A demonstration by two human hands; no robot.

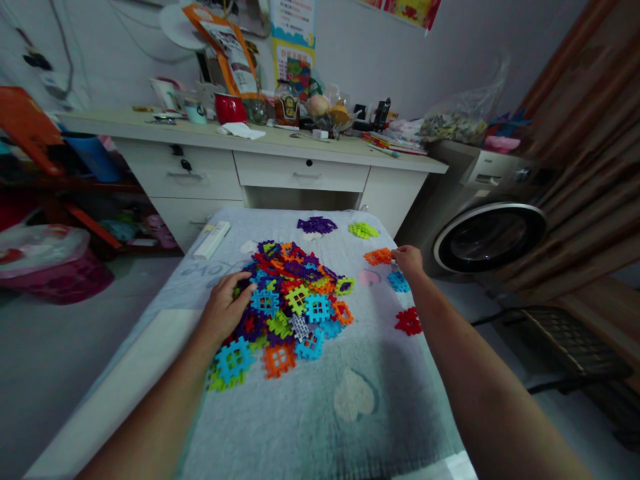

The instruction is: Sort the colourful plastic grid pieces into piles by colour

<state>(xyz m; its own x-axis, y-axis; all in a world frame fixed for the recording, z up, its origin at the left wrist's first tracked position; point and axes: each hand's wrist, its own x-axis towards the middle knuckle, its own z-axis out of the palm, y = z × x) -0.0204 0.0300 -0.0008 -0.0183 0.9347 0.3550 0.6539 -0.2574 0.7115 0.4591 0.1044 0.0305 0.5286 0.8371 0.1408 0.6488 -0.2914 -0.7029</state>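
A heap of mixed-colour plastic interlocking tiles (290,293) lies on a pale blue towel-covered table (320,407). My left hand (225,308) rests on the heap's left side, fingers curled among the tiles. My right hand (407,260) reaches to the far right, fingertips pinched on the orange tile pile (379,256). Small sorted piles lie around it: purple (317,225), green (363,230), blue (399,281), red (409,321).
A white remote-like bar (212,240) lies at the towel's far left. Behind stands a cluttered white desk (260,167) with drawers. A washing machine (487,233) is at the right, a pink tub (45,263) at the left floor.
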